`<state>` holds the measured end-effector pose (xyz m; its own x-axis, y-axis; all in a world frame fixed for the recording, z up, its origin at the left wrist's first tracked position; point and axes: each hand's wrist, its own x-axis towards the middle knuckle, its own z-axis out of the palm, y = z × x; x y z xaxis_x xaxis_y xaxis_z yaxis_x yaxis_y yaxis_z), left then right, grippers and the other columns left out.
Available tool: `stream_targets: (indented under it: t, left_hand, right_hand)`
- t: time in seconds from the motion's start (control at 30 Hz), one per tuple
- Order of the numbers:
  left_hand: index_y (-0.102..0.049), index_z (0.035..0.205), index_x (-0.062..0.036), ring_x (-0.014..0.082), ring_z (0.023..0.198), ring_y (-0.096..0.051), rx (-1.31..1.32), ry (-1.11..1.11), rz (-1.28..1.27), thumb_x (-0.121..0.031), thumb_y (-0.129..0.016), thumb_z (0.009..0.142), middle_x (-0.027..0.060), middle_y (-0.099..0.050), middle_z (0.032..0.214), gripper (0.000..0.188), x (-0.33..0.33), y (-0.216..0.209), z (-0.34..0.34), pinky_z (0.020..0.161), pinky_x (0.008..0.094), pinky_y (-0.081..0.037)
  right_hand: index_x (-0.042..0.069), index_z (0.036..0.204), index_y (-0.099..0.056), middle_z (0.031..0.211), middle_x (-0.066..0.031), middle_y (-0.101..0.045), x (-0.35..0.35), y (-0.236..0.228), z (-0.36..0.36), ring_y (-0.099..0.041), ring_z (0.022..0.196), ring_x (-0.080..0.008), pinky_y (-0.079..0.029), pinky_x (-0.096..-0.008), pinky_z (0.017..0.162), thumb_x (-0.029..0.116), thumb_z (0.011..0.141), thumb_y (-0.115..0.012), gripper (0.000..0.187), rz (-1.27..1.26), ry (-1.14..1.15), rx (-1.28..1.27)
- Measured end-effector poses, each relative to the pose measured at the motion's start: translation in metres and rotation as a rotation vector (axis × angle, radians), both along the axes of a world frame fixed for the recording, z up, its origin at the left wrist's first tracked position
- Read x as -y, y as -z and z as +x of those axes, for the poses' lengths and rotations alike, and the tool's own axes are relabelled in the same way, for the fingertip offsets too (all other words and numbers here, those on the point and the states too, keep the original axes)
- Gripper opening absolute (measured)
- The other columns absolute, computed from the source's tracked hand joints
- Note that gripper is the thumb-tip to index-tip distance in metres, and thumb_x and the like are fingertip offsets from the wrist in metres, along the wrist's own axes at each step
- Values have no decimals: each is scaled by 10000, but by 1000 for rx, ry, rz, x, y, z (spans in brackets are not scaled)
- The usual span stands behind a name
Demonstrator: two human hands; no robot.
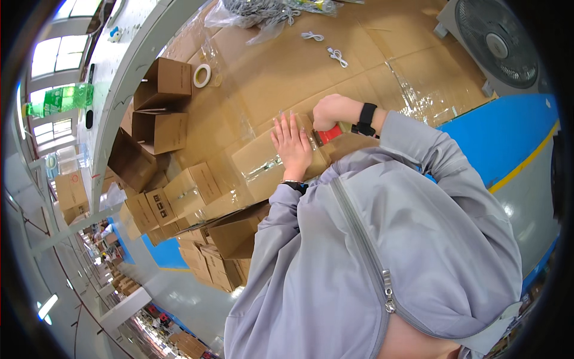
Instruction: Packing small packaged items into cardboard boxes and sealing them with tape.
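My left hand (293, 148) lies flat, its fingers stretched out, on top of a closed brown cardboard box (256, 160). A shiny strip of clear tape (263, 169) runs along that box's top. At the box's right end my right hand (332, 112) is closed in a fist around a red tape dispenser (327, 135). The hand and the grey sleeve partly hide the dispenser, and most of its shape cannot be made out. A brown cardboard flap (350, 143) shows just below it, against my jacket.
Open cartons (161, 84) and closed boxes (190, 186) stand on the left. A tape roll (202, 76) lies on the cardboard-covered table (275, 78). White cables (338, 57) and bagged grey cables (257, 15) lie at the back. A fan (496, 45) stands far right.
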<state>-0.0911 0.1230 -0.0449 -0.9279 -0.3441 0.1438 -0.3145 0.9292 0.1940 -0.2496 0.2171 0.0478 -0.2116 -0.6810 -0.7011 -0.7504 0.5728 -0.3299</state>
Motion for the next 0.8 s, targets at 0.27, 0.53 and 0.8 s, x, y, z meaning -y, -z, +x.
stream_targets:
  t: [0.27, 0.53, 0.8]
  left_hand:
    - [-320, 1376, -99, 348, 1335, -208, 0, 39, -50, -278, -352, 926, 139, -268, 1441, 485, -1, 4, 2, 1059, 511, -148]
    - [-298, 1386, -103, 323, 1347, -198, -73, 61, 83, -266, -360, 916, 154, -261, 1443, 502, -1, 3, 1, 1060, 540, -99]
    - [-529, 1199, -126, 324, 1332, -240, -36, 397, 212, -211, -470, 875, 154, -305, 1416, 340, 18, -9, 20, 1053, 571, -67]
  right_hand:
    - [60, 880, -668, 921, -215, -620, 10, -5, -8, -568, 887, -351, -452, -363, 784, 258, 680, -534, 312, -22, 40, 83]
    - [56, 847, -691, 866, -175, -651, -4, 11, -2, -623, 892, -314, -487, -365, 764, 147, 605, -596, 275, -98, 265, 35]
    - [110, 818, -700, 854, -138, -662, -56, 45, -29, -632, 817, -304, -499, -381, 679, 250, 690, -573, 228, -165, 472, -154]
